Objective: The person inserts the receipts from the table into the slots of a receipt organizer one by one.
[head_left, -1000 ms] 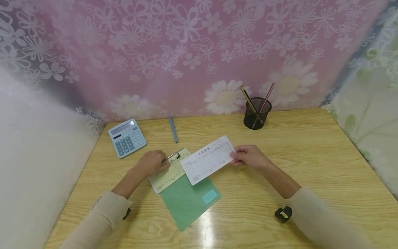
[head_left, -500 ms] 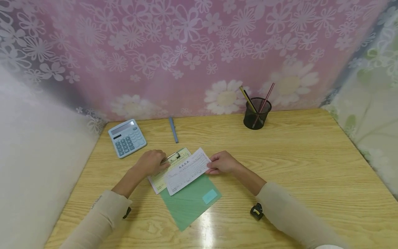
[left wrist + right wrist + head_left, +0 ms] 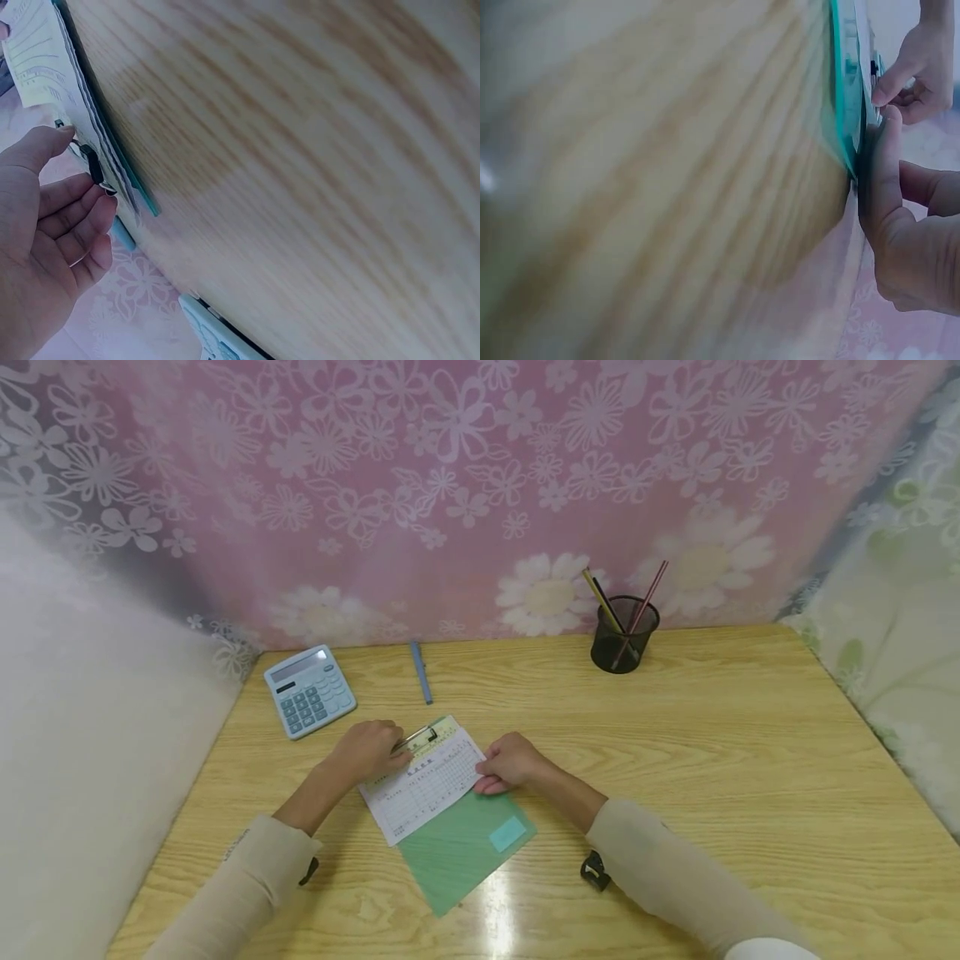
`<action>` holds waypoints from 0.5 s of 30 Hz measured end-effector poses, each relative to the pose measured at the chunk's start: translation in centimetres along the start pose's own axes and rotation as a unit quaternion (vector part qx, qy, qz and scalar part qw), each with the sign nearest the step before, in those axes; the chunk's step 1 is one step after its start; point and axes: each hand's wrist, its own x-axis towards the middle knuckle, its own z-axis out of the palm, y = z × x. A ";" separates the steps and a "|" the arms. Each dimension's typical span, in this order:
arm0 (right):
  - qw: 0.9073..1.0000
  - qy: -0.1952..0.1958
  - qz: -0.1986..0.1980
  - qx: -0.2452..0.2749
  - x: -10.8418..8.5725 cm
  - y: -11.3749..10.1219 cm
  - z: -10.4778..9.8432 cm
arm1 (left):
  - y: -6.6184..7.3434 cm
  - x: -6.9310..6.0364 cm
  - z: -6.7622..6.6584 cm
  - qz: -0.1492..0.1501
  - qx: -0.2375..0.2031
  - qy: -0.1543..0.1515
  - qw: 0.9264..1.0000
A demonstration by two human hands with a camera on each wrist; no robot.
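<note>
A green folder (image 3: 450,860) with a light-blue label (image 3: 507,834) lies slanted on the table. At its upper end is a metal clip (image 3: 417,738) with black ends. My left hand (image 3: 366,752) holds this clip, thumb at one end and fingertips at the other, as the left wrist view shows. A white printed form (image 3: 423,789) lies over a yellow form (image 3: 444,728), most of which is covered. My right hand (image 3: 513,763) pinches the white form's right edge. The white form's upper edge sits just below the clip; whether it goes under it, I cannot tell.
A light-blue calculator (image 3: 311,692) stands at the back left, with a blue pen (image 3: 421,673) to its right. Toward the back right is a black mesh pen cup (image 3: 624,639) holding pencils. A flowered cloth (image 3: 465,510) hangs behind the wooden table (image 3: 712,735).
My right hand has brought the white form left and down onto the yellow form, now nearly lined up with it. The left hand has stayed at the clip.
</note>
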 end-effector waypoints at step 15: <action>0.999 0.024 0.000 -0.035 0.1 -1.0 0.8 | 0.6 0.3 0.0 0.032 0.050 0.003 0.998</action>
